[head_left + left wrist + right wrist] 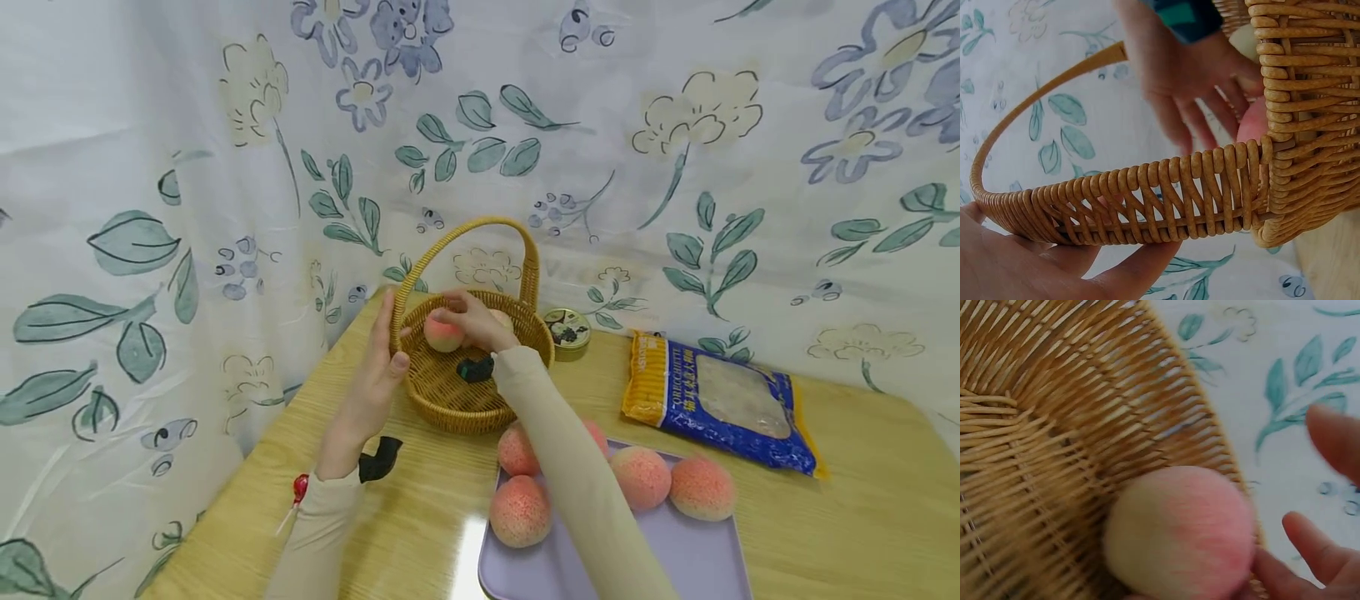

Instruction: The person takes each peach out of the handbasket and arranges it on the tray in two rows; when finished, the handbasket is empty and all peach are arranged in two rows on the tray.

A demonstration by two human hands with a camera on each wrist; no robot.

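Note:
A wicker basket [465, 417] with a tall arched handle [480, 223] stands on the table. Inside its left side lies a pink and cream peach [1179, 534], and a paler round fruit [501, 319] shows behind my right hand [476, 321]. That hand reaches over the basket, its fingers beside the peach and one fingertip at its edge; thumb and another finger stand apart from it. My left hand [371, 383] rests against the left base of the handle, fingers fairly straight. In the left wrist view, the handle's weave [1147, 200] partly hides these fingers.
A lilac tray [675, 550] with several peaches [520, 511] lies in front, partly under my right forearm. A blue and yellow pasta bag [720, 400] lies at right. Behind the basket sits a round tin [567, 333]. A red lollipop [300, 487] lies beside my left forearm.

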